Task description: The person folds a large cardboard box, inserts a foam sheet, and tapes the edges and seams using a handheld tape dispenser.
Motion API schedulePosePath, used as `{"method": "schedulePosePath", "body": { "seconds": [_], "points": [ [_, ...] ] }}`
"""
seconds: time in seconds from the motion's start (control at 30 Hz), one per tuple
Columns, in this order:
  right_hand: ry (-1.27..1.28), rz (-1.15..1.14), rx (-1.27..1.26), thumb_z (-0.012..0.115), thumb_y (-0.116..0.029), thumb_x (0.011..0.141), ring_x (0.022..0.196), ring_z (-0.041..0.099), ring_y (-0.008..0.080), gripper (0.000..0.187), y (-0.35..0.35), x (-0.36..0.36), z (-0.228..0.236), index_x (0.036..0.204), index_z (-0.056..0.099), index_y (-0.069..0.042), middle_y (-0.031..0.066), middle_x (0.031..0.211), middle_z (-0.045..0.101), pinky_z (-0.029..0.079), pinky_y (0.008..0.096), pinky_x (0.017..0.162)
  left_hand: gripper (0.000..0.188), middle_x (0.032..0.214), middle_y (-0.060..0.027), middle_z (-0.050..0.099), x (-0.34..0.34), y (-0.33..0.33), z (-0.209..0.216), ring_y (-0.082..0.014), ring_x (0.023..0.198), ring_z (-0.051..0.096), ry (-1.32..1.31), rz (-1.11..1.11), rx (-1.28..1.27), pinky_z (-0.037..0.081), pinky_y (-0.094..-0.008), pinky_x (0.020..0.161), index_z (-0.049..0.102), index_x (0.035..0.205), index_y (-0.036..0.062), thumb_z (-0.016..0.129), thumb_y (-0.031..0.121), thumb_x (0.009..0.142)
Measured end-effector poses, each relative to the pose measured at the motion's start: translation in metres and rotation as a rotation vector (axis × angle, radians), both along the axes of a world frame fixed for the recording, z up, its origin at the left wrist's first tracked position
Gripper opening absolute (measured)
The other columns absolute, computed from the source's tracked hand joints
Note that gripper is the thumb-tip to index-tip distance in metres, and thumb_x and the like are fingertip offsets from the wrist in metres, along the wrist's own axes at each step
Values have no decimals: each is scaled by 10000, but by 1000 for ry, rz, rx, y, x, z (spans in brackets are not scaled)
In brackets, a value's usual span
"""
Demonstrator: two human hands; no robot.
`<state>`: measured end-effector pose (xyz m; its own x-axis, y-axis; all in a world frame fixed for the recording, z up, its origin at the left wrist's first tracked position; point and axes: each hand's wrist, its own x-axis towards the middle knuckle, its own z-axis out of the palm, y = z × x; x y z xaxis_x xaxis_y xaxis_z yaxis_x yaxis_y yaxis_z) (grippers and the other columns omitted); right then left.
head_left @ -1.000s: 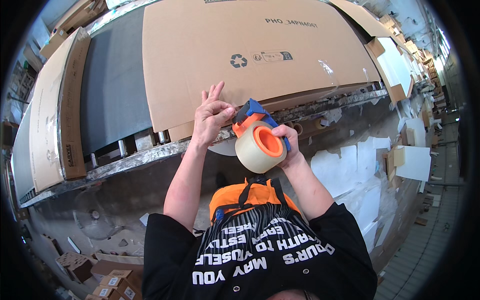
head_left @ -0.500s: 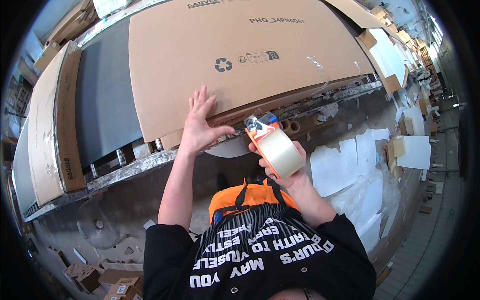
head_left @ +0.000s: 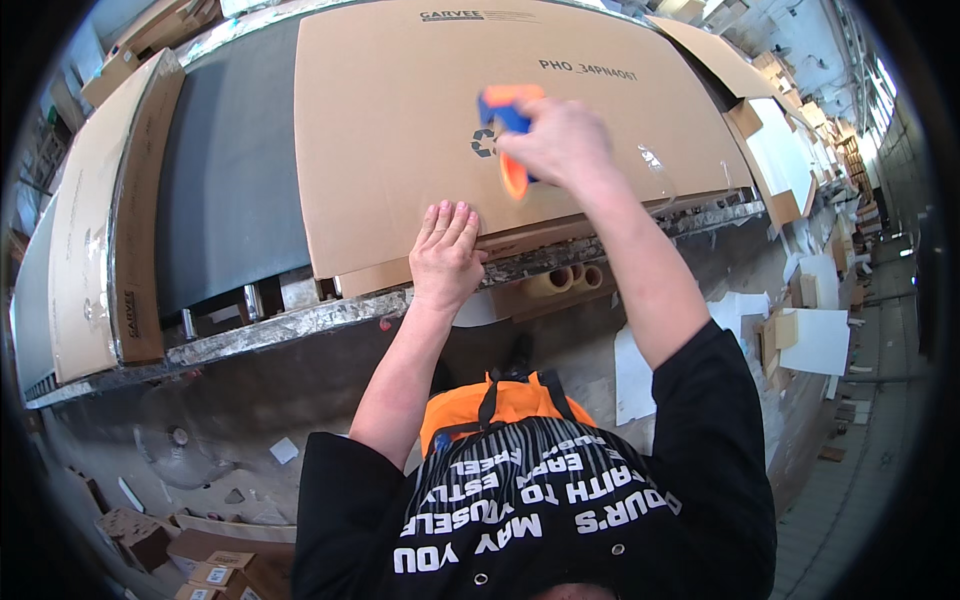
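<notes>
A large flat brown cardboard box [head_left: 390, 120] lies on the conveyor in front of me, with dark print on its top. My left hand [head_left: 446, 258] rests flat on the box near its close edge, palm down and fingers stretched out. Above the middle of the box, my right hand [head_left: 566, 145] is closed around an orange and blue tape dispenser [head_left: 510, 112]. Motion smears the dispenser, and my hand covers part of it. To its right, a shiny strip of clear tape [head_left: 655, 172] sticks near the box's close edge.
Another taped box [head_left: 88, 230] stands on the left, past a stretch of dark belt [head_left: 232, 170]. The conveyor's worn metal rail [head_left: 290, 325] runs along my side. Tape rolls [head_left: 565, 280] sit below it. At the right are cardboard pieces and white sheets [head_left: 815, 342].
My right hand has swung up and forward over the box with the tape dispenser. My left hand has come down flat on the box, and the view has shifted slightly.
</notes>
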<state>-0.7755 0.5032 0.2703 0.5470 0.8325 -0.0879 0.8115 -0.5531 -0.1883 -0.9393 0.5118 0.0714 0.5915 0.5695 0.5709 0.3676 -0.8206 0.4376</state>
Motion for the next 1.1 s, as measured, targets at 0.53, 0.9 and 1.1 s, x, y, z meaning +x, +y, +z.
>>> {"method": "schedulePosePath", "body": {
  "seconds": [0.53, 0.9, 1.1],
  "points": [
    [116, 123, -230, 661, -286, 687, 899, 726, 351, 344, -101, -69, -123, 900, 766, -38, 190, 871, 738, 591, 433, 820, 630, 1376, -99, 624, -19, 6, 27, -328, 1316, 552, 185, -52, 11, 436, -463, 1120, 640, 1313, 105, 805, 202, 713],
    [353, 119, -296, 673, -333, 658, 917, 729, 361, 409, -195, -33, -111, 947, 764, -59, 198, 935, 742, 584, 437, 833, 993, 1675, -142, 176, 36, -16, 80, -528, 1475, 222, 964, 130, -16, 290, -645, 1141, 246, 1587, 50, 586, 662, 883],
    [260, -28, 123, 735, -378, 660, 850, 709, 367, 549, -319, 48, -133, 1165, 726, -162, 167, 1070, 664, 586, 456, 786, 869, 1632, -229, 241, 106, -75, 68, -509, 1478, 224, 554, -186, 120, 220, -548, 1214, 377, 1511, -4, 691, 513, 887]
  ]
}}
